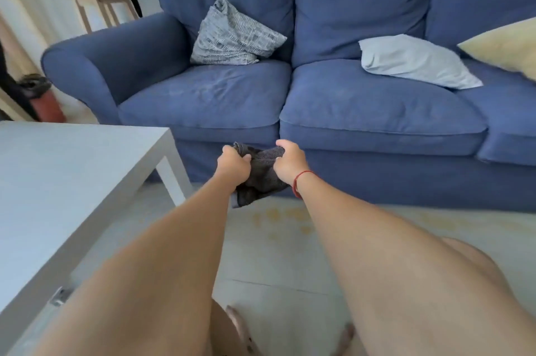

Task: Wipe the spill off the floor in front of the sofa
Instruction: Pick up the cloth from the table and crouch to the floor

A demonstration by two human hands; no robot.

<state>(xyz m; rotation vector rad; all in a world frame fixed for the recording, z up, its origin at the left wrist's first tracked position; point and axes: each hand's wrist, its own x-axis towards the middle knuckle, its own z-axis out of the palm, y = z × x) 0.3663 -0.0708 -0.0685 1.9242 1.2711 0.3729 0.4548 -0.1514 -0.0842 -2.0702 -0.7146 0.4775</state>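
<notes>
**Cloth held above the spill, not yet on the floor**

Both hands are closed on the dark cloth (261, 173): the left hand (233, 162) grips its left edge, the right hand (290, 159) its right edge. The cloth hangs between them, soft, light and limp, bunching where gripped. The yellowish spill (278, 218) lies on the floor (275, 262) below the hands, just before the sofa (348, 112). For wiping, fold it into a pad and press flat from above.

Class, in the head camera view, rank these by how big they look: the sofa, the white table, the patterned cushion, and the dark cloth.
1. Sofa, filling most of the view.
2. Table, though nearness to the camera enlarges it.
3. Patterned cushion.
4. Cloth, bunched between both hands and partly hidden, so its full size is unsure.
</notes>
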